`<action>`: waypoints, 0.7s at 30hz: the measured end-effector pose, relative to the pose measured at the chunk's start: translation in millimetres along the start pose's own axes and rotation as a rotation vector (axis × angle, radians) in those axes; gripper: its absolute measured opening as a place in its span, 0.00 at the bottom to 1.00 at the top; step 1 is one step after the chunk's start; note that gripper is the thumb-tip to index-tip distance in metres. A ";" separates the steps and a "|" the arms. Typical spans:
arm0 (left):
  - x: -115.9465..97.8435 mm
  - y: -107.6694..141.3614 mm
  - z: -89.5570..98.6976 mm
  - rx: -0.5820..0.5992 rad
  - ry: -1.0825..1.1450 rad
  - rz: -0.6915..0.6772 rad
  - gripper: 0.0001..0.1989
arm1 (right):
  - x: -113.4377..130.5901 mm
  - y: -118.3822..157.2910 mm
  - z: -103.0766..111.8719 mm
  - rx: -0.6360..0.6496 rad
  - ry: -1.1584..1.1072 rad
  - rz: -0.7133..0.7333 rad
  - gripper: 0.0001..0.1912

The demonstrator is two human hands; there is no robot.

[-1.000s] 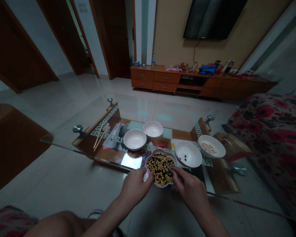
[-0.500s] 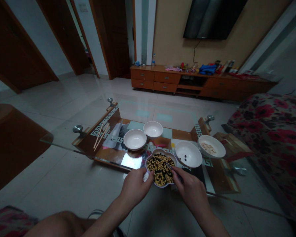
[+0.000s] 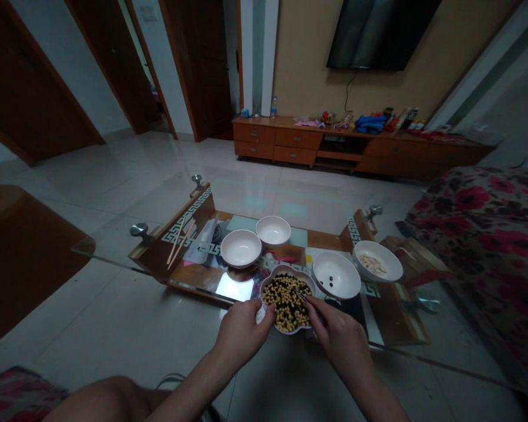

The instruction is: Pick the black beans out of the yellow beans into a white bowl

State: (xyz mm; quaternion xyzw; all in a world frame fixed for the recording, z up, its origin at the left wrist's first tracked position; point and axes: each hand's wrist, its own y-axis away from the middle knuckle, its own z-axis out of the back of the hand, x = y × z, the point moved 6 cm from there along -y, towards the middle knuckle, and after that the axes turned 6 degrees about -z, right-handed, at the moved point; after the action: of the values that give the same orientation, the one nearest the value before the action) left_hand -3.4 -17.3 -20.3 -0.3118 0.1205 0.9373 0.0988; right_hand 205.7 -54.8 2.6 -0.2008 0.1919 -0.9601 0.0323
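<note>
My left hand (image 3: 246, 325) comes up from below on a forearm slanting inward, back of the hand upward, its grip closed on the near left side of a flower-shaped bowl (image 3: 298, 271), thumb over the rim; the fingers underneath are hidden from me. The bowl sits between my two grips, just right of the left one and just left of the right one, filled with mixed beans (image 3: 286, 299), pale and dark.

My right hand (image 3: 341, 331) reaches in from the lower right, its forearm angled toward the bowl, thumb and forefinger pinched narrow around a slim dark tool (image 3: 301, 295). The tool points down and leftward into the beans; I cannot tell whether its tips are apart.

Just beyond my right grip is a white bowl (image 3: 341, 272) with a few black beans (image 3: 331, 281), and farther right a second bowl (image 3: 389, 266) holds pale pieces (image 3: 372, 264). Beyond my left grip, two other bowls (image 3: 241, 248) stand over the glass worktop (image 3: 110, 240), with wooden chopsticks (image 3: 182, 245) farther to the left
</note>
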 end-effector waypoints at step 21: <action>-1.5 0.9 2.0 0.013 -0.007 -0.010 0.23 | -4.2 -11.0 47.8 -0.296 0.137 -0.243 0.27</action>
State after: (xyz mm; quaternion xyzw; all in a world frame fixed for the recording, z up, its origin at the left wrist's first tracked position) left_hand -3.6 -17.8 -17.7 -0.3085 0.1247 0.9370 0.1060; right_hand 228.7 -61.0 45.7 -0.1592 0.3071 -0.9296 -0.1270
